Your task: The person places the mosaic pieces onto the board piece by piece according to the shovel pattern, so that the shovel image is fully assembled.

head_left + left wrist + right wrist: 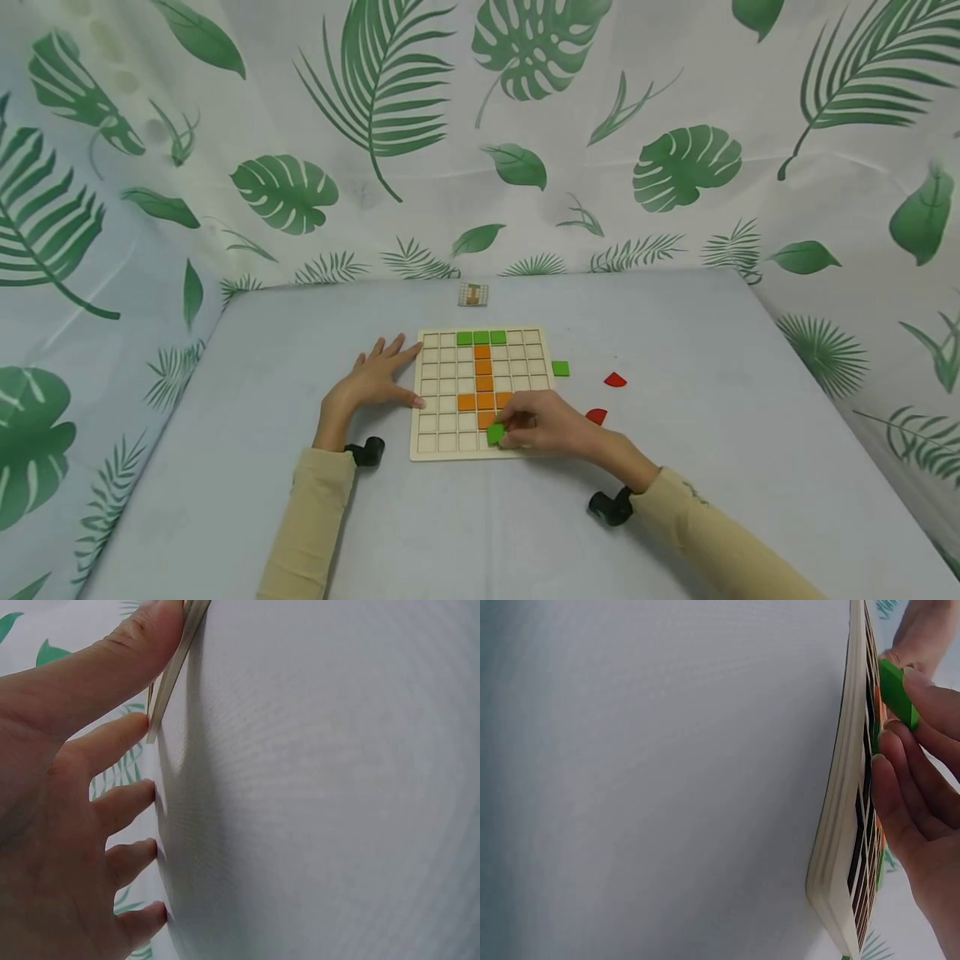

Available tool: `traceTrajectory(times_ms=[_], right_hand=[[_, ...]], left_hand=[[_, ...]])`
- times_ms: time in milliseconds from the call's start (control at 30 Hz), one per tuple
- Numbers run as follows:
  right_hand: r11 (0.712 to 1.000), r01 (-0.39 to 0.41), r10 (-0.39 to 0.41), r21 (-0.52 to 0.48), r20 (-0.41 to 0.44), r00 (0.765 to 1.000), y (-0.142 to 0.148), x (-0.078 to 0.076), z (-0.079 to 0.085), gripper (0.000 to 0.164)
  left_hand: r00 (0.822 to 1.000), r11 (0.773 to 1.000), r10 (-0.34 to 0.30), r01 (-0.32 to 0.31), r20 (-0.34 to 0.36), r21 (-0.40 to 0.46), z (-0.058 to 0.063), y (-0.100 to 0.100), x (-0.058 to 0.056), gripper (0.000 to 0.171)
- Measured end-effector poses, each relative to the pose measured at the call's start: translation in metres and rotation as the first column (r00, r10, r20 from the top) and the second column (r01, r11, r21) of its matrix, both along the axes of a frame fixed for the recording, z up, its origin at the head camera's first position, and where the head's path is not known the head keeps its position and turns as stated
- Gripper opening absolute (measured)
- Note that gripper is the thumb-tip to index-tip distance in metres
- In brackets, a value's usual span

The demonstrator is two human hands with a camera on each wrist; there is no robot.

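A cream grid board [438, 423] lies flat on the table. Three green tiles [482, 337] sit in its top row, and a column of orange tiles [483, 367] runs down below them, with more orange to the sides lower down. My right hand [551, 423] pinches a green square tile [495, 434] between thumb and fingertips, over the lower rows; the right wrist view shows this tile [897, 694] tilted close above the board. Fingers spread, my left hand [375, 375] touches the board's left edge with thumb and index finger. The right hand hides some lower right cells.
Just right of the board lies a loose green tile [561, 368]. Two red fan-shaped pieces [615, 380] lie farther right, one partly behind the right hand. A small patterned card [472, 294] rests beyond the board. Leaf-printed cloth [427, 217] hangs behind the table.
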State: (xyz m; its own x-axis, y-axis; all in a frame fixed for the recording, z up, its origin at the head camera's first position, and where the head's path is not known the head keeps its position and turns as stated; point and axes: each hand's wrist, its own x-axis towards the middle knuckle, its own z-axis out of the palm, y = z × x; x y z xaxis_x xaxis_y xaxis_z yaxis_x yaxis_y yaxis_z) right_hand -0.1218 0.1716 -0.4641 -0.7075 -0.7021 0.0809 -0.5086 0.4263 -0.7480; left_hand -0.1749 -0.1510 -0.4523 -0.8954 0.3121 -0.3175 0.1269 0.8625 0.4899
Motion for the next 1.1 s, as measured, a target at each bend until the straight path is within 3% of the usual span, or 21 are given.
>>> traceTrajectory(times_ms=[133,433,800,1100], right_hand=[[1.0,-0.009,0.009,0.025,-0.002,1.0,-0.004,0.0,-0.001,0.021],[0.997,-0.062,0.066,0.048,-0.089,0.994,-0.012,0.002,0.004,0.021],[0.995,-0.074,0.082,0.068,-0.122,0.989,-0.015,0.003,0.007,0.02],[0.987,-0.057,0.077,0.149,-0.131,0.988,-0.018,0.007,0.007,0.021]], left_hand=[[1.0,1.0,-0.003,0.003,-0.005,-0.004,0.001,0.0,0.001,0.107],[1.0,1.0,-0.015,0.015,-0.005,0.01,0.006,0.001,0.003,0.104],[1.0,1.0,-0.008,0.008,0.006,0.012,0.005,0.001,0.002,0.105],[1.0,1.0,-0.008,0.008,0.003,0.01,0.004,0.001,0.001,0.105]])
